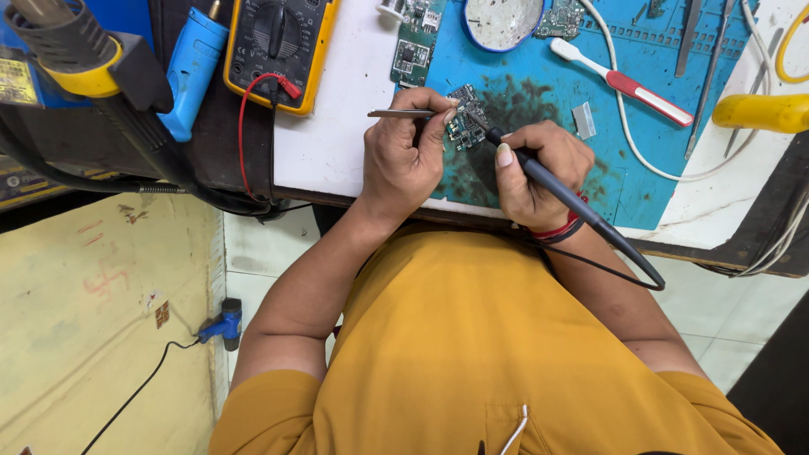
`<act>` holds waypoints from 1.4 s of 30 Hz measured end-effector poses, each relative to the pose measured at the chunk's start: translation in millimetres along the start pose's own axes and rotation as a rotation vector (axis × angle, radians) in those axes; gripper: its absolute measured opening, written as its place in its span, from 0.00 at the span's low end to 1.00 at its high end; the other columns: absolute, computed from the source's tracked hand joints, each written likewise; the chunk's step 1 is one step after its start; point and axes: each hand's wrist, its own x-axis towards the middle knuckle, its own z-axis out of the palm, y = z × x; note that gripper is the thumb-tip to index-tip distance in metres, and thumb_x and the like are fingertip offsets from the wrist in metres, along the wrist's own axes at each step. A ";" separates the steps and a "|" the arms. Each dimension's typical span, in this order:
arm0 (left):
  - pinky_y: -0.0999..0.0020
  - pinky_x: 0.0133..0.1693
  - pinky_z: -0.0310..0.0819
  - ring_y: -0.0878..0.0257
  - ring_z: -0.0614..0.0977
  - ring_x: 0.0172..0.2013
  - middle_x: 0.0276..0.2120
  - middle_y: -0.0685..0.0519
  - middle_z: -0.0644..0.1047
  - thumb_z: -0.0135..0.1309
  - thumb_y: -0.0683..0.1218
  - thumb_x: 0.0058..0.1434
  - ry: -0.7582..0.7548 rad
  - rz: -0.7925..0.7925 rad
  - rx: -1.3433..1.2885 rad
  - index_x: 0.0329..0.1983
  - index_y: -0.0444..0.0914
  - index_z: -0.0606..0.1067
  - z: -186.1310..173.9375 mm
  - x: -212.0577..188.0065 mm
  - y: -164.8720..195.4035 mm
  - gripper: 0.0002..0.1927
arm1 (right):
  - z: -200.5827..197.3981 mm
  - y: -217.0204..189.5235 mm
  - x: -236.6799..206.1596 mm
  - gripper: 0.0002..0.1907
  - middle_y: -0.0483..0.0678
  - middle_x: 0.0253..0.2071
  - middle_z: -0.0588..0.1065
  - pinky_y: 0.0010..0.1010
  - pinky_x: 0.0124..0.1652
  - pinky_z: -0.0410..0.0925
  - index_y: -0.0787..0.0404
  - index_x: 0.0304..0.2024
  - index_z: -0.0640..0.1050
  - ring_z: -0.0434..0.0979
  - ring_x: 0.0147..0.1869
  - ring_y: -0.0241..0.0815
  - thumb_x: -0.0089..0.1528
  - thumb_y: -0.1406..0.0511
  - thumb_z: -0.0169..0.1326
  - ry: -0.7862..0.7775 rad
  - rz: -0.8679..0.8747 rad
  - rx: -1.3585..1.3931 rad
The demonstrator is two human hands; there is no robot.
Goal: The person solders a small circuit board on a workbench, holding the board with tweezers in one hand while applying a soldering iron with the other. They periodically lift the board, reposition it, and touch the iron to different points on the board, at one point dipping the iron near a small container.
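Blue work mat [539,84] on a white bench was seen from above, stained dark near its front edge. On that stain a small circuit board [465,118] was lying flat, just in front of a round dish [502,21] at the mat's far edge. The left hand [404,160] was closed around thin metal tweezers [404,113], tips touching the board's left side. The right hand [535,173] was gripped pen-style on a black soldering iron [556,185], its tip on the board. The board was judged light, stiff and fragile, best pinched by bare edges. The iron's long axis ran diagonally, tip pointed up-left toward the board, cord trailing off the mat's near edge. A yellow multimeter [278,46] sat well left of the mat.
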 end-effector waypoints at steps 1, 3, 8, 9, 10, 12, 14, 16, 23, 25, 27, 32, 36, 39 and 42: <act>0.73 0.36 0.78 0.68 0.84 0.35 0.40 0.54 0.79 0.55 0.37 0.73 -0.004 -0.004 -0.004 0.49 0.36 0.72 0.2 -0.2 0.0 0.05 | -0.2 -0.5 -0.2 0.05 0.51 0.30 0.74 0.32 0.30 0.64 0.65 0.39 0.75 0.74 0.30 0.46 0.67 0.70 0.58 0.000 0.001 -0.002; 0.73 0.35 0.78 0.69 0.83 0.34 0.40 0.53 0.80 0.55 0.37 0.73 -0.010 -0.007 -0.010 0.49 0.36 0.72 -0.1 0.4 -1.0 0.05 | 0.5 -0.8 0.1 0.04 0.52 0.30 0.74 0.32 0.30 0.64 0.65 0.39 0.75 0.74 0.30 0.46 0.67 0.70 0.58 0.002 0.001 -0.006; 0.74 0.35 0.78 0.69 0.83 0.34 0.40 0.53 0.80 0.54 0.37 0.73 -0.021 -0.008 -0.015 0.49 0.36 0.72 -0.5 1.0 -2.9 0.05 | 0.6 -1.0 0.5 0.04 0.51 0.30 0.74 0.31 0.30 0.64 0.65 0.38 0.75 0.74 0.29 0.46 0.68 0.70 0.57 0.006 0.004 -0.015; 0.74 0.35 0.78 0.69 0.83 0.33 0.40 0.53 0.80 0.54 0.37 0.73 -0.025 -0.016 -0.011 0.49 0.36 0.72 -0.6 0.3 -2.6 0.05 | 0.6 -1.8 -0.2 0.04 0.51 0.30 0.74 0.31 0.29 0.64 0.65 0.38 0.75 0.74 0.29 0.46 0.68 0.70 0.57 0.010 0.013 -0.015; 0.73 0.35 0.78 0.69 0.84 0.34 0.40 0.53 0.80 0.55 0.37 0.73 -0.019 -0.012 -0.004 0.49 0.36 0.72 -0.3 -0.4 -2.1 0.05 | 0.1 -1.9 -0.3 0.04 0.51 0.31 0.74 0.31 0.30 0.64 0.65 0.39 0.75 0.74 0.29 0.46 0.68 0.70 0.57 0.006 0.002 -0.017; 0.73 0.36 0.78 0.68 0.84 0.36 0.40 0.54 0.80 0.55 0.38 0.74 -0.007 0.006 0.009 0.50 0.37 0.72 -0.2 -0.2 -1.8 0.05 | 0.0 -1.2 0.7 0.04 0.51 0.31 0.74 0.32 0.31 0.65 0.65 0.39 0.75 0.75 0.30 0.47 0.67 0.70 0.57 0.006 -0.024 -0.025; 0.72 0.36 0.78 0.68 0.84 0.35 0.40 0.53 0.80 0.55 0.37 0.74 -0.017 -0.005 0.005 0.50 0.37 0.72 -0.6 0.0 -1.4 0.05 | -0.2 -1.5 0.1 0.04 0.51 0.30 0.74 0.32 0.30 0.65 0.65 0.39 0.75 0.75 0.30 0.47 0.67 0.70 0.57 0.001 0.004 -0.017; 0.72 0.37 0.79 0.68 0.84 0.35 0.40 0.53 0.80 0.55 0.37 0.74 -0.014 0.000 0.000 0.49 0.37 0.72 -0.5 0.8 -1.1 0.05 | -0.3 -1.0 0.2 0.04 0.51 0.30 0.74 0.32 0.30 0.65 0.65 0.39 0.75 0.75 0.30 0.47 0.67 0.70 0.58 -0.002 -0.002 -0.015; 0.72 0.36 0.78 0.68 0.83 0.34 0.40 0.53 0.80 0.55 0.37 0.73 -0.011 -0.030 0.000 0.48 0.36 0.72 -0.2 1.4 0.3 0.05 | 0.2 1.1 -0.4 0.04 0.52 0.31 0.74 0.32 0.30 0.65 0.65 0.39 0.74 0.74 0.30 0.48 0.67 0.70 0.57 0.026 -0.030 -0.007; 0.72 0.37 0.78 0.68 0.83 0.34 0.40 0.53 0.80 0.55 0.36 0.73 -0.008 -0.029 0.008 0.49 0.36 0.72 -0.7 -0.1 1.1 0.05 | -0.1 -0.2 -2.0 0.04 0.52 0.31 0.74 0.33 0.30 0.64 0.65 0.39 0.74 0.74 0.30 0.47 0.67 0.70 0.57 0.019 -0.019 -0.016; 0.72 0.37 0.79 0.67 0.85 0.36 0.40 0.53 0.79 0.56 0.37 0.73 -0.007 -0.019 -0.005 0.49 0.36 0.72 -0.6 1.2 0.2 0.06 | -0.5 -0.2 -1.4 0.05 0.51 0.30 0.73 0.33 0.30 0.64 0.65 0.39 0.74 0.74 0.30 0.47 0.67 0.70 0.58 0.011 -0.008 -0.020; 0.72 0.37 0.78 0.67 0.84 0.35 0.40 0.53 0.79 0.55 0.37 0.73 -0.006 -0.023 -0.001 0.49 0.36 0.72 -0.2 0.1 0.7 0.05 | 0.1 -1.4 0.1 0.05 0.52 0.31 0.74 0.32 0.30 0.64 0.65 0.40 0.75 0.74 0.30 0.47 0.68 0.71 0.58 0.001 -0.014 -0.020; 0.73 0.36 0.78 0.68 0.84 0.35 0.40 0.53 0.79 0.55 0.37 0.73 -0.009 -0.020 -0.032 0.49 0.36 0.72 -0.2 0.3 -0.4 0.05 | 0.6 -1.2 1.0 0.05 0.52 0.31 0.74 0.32 0.30 0.65 0.65 0.40 0.75 0.75 0.30 0.47 0.68 0.70 0.58 -0.002 -0.018 -0.012; 0.73 0.36 0.78 0.69 0.84 0.35 0.40 0.53 0.79 0.55 0.37 0.73 -0.003 -0.015 -0.027 0.49 0.36 0.72 0.4 0.1 -0.9 0.05 | 0.8 -1.4 0.4 0.05 0.52 0.30 0.74 0.32 0.30 0.64 0.65 0.40 0.75 0.74 0.30 0.47 0.67 0.71 0.58 0.002 -0.011 -0.023; 0.73 0.37 0.78 0.68 0.84 0.35 0.40 0.53 0.79 0.55 0.37 0.73 -0.001 -0.007 -0.017 0.49 0.36 0.72 0.5 -0.3 -0.8 0.05 | 0.2 -0.9 0.4 0.05 0.52 0.32 0.75 0.32 0.31 0.65 0.65 0.40 0.75 0.75 0.31 0.48 0.68 0.70 0.58 -0.008 -0.037 -0.030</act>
